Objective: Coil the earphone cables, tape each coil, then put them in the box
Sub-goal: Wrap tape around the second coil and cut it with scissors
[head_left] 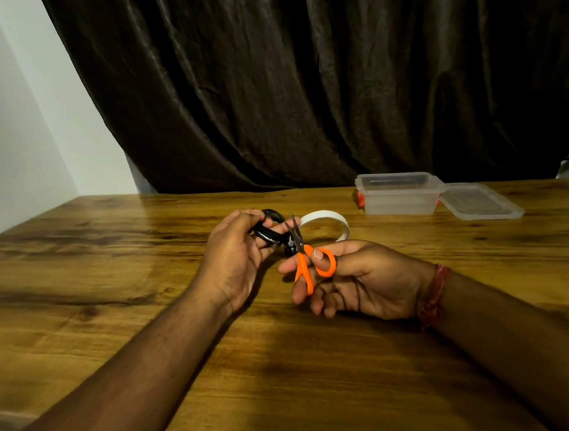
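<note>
- Your left hand (235, 254) has its grip curled round the black coil (267, 228), holding it up off the surface (111, 299), about mid-way across.
- Your right hand (347, 278) grips the orange scissors (301, 251), thumb through one loop, blades pointing up and nearly closed, right beside the coil.
- White tape (328, 220) arcs from near the blade tips round toward your right hand; can't really tell where it's stuck.
- The box (398, 193) sits open at far right, lid (478, 202) flopped out beside it, well apart from your hands.
</note>
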`<state>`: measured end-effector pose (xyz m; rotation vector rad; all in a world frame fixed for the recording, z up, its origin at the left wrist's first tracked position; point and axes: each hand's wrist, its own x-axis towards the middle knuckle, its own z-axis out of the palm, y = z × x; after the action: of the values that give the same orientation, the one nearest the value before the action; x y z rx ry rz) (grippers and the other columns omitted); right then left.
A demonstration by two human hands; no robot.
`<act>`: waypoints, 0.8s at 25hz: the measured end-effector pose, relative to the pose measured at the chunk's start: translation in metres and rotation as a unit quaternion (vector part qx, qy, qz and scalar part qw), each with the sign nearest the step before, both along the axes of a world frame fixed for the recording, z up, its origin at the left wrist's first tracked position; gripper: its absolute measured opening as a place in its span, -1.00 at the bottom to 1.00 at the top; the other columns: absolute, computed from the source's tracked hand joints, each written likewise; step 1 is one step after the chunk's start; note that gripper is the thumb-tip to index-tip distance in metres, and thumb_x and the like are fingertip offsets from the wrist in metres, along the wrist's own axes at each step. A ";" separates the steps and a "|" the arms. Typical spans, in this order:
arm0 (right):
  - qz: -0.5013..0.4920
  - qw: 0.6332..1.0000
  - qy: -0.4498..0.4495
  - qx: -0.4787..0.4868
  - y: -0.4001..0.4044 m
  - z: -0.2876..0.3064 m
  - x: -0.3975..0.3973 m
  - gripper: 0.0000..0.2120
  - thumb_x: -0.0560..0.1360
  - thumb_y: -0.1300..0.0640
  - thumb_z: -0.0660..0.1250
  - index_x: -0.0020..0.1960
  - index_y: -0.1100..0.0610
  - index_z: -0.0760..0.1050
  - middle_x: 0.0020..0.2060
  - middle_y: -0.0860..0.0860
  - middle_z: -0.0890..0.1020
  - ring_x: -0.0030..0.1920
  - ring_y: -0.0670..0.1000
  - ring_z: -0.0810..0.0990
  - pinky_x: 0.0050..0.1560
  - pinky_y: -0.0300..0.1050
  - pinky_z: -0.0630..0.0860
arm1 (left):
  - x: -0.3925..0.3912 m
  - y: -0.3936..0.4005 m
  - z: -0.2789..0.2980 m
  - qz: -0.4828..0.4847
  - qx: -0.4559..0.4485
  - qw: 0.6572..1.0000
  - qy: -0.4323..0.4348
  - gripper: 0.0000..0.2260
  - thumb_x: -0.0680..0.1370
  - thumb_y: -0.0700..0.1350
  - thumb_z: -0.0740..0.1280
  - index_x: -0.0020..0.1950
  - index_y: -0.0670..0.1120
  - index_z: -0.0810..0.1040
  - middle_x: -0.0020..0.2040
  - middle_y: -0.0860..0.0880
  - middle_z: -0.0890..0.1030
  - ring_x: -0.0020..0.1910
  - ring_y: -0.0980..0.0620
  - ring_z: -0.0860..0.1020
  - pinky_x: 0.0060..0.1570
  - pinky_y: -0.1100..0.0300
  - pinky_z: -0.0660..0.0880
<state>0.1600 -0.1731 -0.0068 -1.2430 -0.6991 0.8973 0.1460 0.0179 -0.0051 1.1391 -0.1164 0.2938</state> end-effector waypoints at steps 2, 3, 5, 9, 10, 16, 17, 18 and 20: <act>0.000 1.000 0.000 0.007 0.000 -0.002 0.001 -0.53 0.56 0.07 0.22 0.36 0.36 0.39 -0.03 0.26 0.62 -0.19 0.06 0.65 -0.22 -0.18 0.61 | -0.001 -0.001 0.000 -0.005 0.000 1.000 -0.006 -0.82 0.65 -0.26 0.10 -0.10 -0.17 0.43 -0.18 -0.16 0.50 0.12 -0.29 0.63 0.25 -0.21 0.48; -0.001 1.000 -0.002 0.008 0.000 -0.002 0.001 -0.53 0.56 0.08 0.22 0.35 0.36 0.39 -0.03 0.26 0.62 -0.18 0.06 0.65 -0.21 -0.18 0.62 | -0.001 -0.001 0.000 -0.006 0.001 1.000 -0.009 -0.82 0.65 -0.26 0.10 -0.10 -0.17 0.43 -0.18 -0.15 0.51 0.12 -0.30 0.63 0.25 -0.21 0.48; -0.004 1.000 -0.007 0.007 0.001 -0.003 0.002 -0.56 0.57 0.10 0.22 0.35 0.36 0.39 -0.03 0.25 0.62 -0.18 0.05 0.65 -0.20 -0.18 0.62 | -0.001 -0.002 0.000 -0.007 0.003 1.000 -0.014 -0.82 0.65 -0.27 0.10 -0.10 -0.17 0.43 -0.19 -0.14 0.51 0.11 -0.30 0.64 0.23 -0.19 0.49; -0.030 0.999 -0.017 -0.009 0.003 -0.004 0.002 -0.59 0.57 0.14 0.20 0.33 0.37 0.39 -0.09 0.21 0.62 -0.25 0.01 0.64 -0.29 -0.22 0.60 | -0.001 -0.001 0.000 -0.001 0.011 1.000 -0.014 -0.81 0.65 -0.26 0.10 -0.10 -0.17 0.44 -0.20 -0.12 0.51 0.10 -0.29 0.64 0.16 -0.12 0.53; -0.041 0.999 -0.024 -0.016 0.003 -0.004 0.001 -0.58 0.55 0.14 0.21 0.32 0.37 0.40 -0.12 0.19 0.63 -0.28 -0.01 0.64 -0.33 -0.23 0.59 | -0.001 -0.001 0.000 0.000 0.012 1.000 -0.012 -0.81 0.65 -0.26 0.10 -0.10 -0.17 0.43 -0.21 -0.12 0.51 0.09 -0.29 0.65 0.15 -0.11 0.54; -0.065 0.995 -0.053 -0.053 0.002 -0.002 0.003 -0.59 0.51 0.10 0.27 0.28 0.33 0.46 -0.21 0.11 0.64 -0.39 -0.06 0.59 -0.48 -0.27 0.50 | -0.001 -0.001 -0.001 0.009 0.015 1.000 0.001 -0.79 0.66 -0.26 0.09 -0.12 -0.16 0.44 -0.23 -0.12 0.51 0.09 -0.28 0.65 0.19 -0.17 0.53; -0.058 0.995 -0.055 -0.060 0.001 -0.001 0.003 -0.59 0.52 0.11 0.27 0.28 0.32 0.46 -0.21 0.11 0.64 -0.38 -0.06 0.59 -0.47 -0.28 0.51 | -0.001 -0.001 -0.002 0.008 0.016 1.000 0.003 -0.79 0.66 -0.26 0.09 -0.12 -0.16 0.43 -0.23 -0.12 0.51 0.09 -0.28 0.65 0.19 -0.17 0.53; -0.047 0.995 -0.056 -0.068 0.000 -0.001 0.003 -0.59 0.53 0.11 0.27 0.30 0.31 0.45 -0.19 0.11 0.64 -0.37 -0.06 0.59 -0.45 -0.28 0.51 | -0.001 -0.001 -0.002 0.007 0.018 1.000 0.006 -0.80 0.66 -0.26 0.09 -0.11 -0.16 0.43 -0.23 -0.12 0.51 0.09 -0.28 0.65 0.20 -0.17 0.53; -0.020 0.995 -0.058 -0.077 -0.001 -0.001 0.003 -0.59 0.55 0.13 0.27 0.33 0.30 0.42 -0.16 0.13 0.64 -0.34 -0.06 0.60 -0.42 -0.28 0.53 | -0.001 -0.001 -0.002 0.007 0.027 1.000 0.009 -0.81 0.66 -0.25 0.09 -0.10 -0.16 0.43 -0.22 -0.12 0.50 0.09 -0.27 0.65 0.20 -0.17 0.53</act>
<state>0.1631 -0.1737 -0.0082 -1.4509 -0.7047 0.8635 0.1452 0.0165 -0.0070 1.1962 -0.1010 0.2941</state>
